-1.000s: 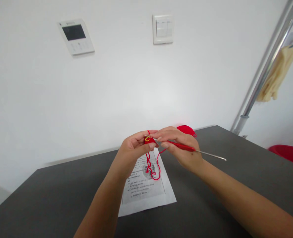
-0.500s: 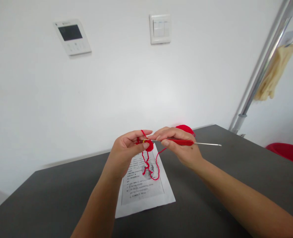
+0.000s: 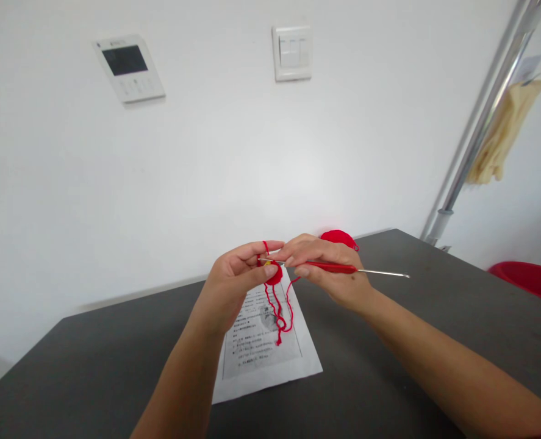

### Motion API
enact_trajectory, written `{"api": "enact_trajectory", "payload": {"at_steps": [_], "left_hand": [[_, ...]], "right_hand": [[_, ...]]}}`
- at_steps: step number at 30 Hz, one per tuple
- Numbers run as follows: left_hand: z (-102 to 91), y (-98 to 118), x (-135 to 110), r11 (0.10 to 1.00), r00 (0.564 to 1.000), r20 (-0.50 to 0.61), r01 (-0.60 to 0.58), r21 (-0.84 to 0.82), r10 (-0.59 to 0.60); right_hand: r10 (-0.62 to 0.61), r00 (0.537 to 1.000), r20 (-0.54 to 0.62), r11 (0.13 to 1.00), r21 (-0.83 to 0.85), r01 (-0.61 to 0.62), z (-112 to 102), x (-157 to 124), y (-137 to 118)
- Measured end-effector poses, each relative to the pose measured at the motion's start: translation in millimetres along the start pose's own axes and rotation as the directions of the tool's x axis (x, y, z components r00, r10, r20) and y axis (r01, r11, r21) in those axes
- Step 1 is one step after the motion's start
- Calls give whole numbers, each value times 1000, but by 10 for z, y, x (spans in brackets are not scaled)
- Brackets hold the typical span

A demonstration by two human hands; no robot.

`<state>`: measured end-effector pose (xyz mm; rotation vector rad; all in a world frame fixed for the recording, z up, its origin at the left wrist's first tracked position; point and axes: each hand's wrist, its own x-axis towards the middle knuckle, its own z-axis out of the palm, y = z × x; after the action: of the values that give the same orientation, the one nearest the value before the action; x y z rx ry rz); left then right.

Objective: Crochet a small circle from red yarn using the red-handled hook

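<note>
Between thumb and fingers, my left hand [image 3: 233, 277] pinches a small round red crochet piece [image 3: 274, 275]. A small yellow spot [image 3: 268, 263], perhaps a stitch marker, shows at its upper edge. Red yarn runs up over my left index finger, and loose yarn strands [image 3: 280, 320] dangle below the piece. My right hand [image 3: 327, 262] grips a crochet hook [image 3: 336, 267] with a red handle and metal ends. Its left tip is at the top edge of the piece; the other end points right. Exactly how the tip sits in the stitches is too small to tell.
A printed paper sheet [image 3: 265, 366] lies under my hands on the dark table [image 3: 128, 360]. Behind my right hand is a ball of red yarn [image 3: 338, 236]. The white wall carries a switch [image 3: 293, 53] and a panel [image 3: 130, 68]. A metal pole [image 3: 476, 143] and a red basin [image 3: 526, 281] are at right.
The hook has tilted slightly, its right end a little lower. The dangling yarn strands have swung right and hang lower. Both hands stay nearly in place; the whole view has shifted slightly.
</note>
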<state>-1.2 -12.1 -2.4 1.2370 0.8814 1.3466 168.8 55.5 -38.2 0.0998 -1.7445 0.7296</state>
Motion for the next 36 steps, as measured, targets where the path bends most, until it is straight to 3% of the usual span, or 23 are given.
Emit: {"api": "enact_trajectory", "payload": {"at_steps": [3,6,8,14,18,22,25,32,36], "left_hand": [[-1,-11,4,1000,1000,-10,-22,14,22],[12,-19,8,998,999,-12,-38,40,39],[26,-26,15,999,999,-24,-30,35,31],[21,-65,58,999,998,-62,23,26,-21],[-24,-92,86,997,993,-117,5,77,4],[-86,-128,126,982,988,-141,-35,187,62],[-139,-155,164,970,985,-156,-29,241,68],[-205,-174,211,951,989,-143,9,309,37],[-262,-204,241,935,983,-175,18,354,47]], "right_hand": [[-122,987,102,973,-183,139,-59,26,-7],[-261,940,222,869,-370,328,-128,49,-17],[-301,923,241,814,-439,381,-161,57,-23],[-216,957,192,871,-405,278,-167,71,-23],[-86,987,136,927,-352,130,-143,65,20],[-25,992,124,962,-267,58,-115,25,93],[21,992,128,955,-297,18,-109,-3,146],[-143,973,181,834,-507,217,-94,-13,189],[-139,972,188,814,-537,220,-69,-26,177]]}}
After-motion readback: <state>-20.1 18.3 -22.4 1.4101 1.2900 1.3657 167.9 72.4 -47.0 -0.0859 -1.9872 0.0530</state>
